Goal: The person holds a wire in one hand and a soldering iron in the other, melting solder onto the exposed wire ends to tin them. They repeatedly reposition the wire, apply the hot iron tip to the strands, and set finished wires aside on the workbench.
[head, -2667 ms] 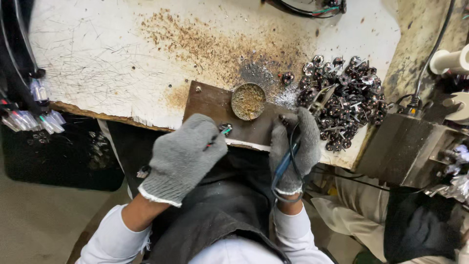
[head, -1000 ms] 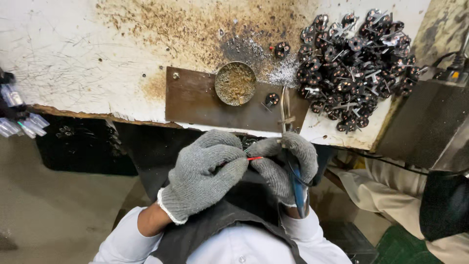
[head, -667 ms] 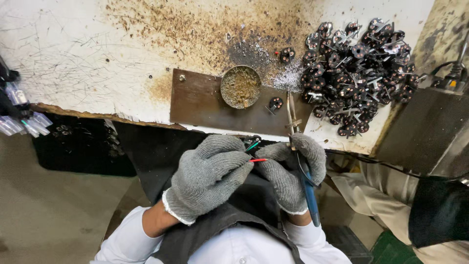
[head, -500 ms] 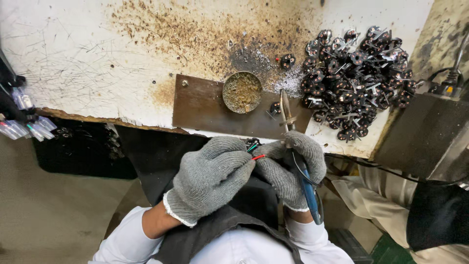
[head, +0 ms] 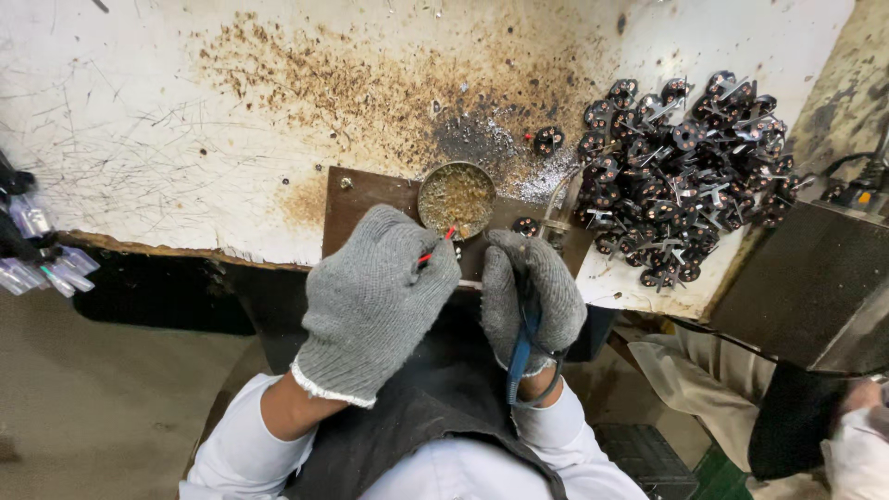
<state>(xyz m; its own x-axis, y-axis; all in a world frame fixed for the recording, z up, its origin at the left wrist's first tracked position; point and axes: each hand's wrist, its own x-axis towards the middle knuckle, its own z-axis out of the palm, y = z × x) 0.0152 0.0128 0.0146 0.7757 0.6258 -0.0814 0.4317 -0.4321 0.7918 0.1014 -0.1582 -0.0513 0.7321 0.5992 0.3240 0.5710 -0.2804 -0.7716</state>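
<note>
1. While clear plastic bags hang at the far left edge, nothing there is being touched.
2. On the scratched white table, stained with brown residue, a dark brown metal plate is screwed down at the near edge.
3. Gloved in grey knit, the left hand is closed, pinching a thin red-tipped wire whose tip reaches the round tin of brownish flux.
4. Beside it, the right hand is wrapped around one blue-handled soldering tool, its metal tip near a small black round part on the plate.
5. Further right lies a heap of black round parts with metal leads, too many to count; one more sits apart.
6. Judging by that heap, much work looks finished or waiting; I cannot tell which.
</note>
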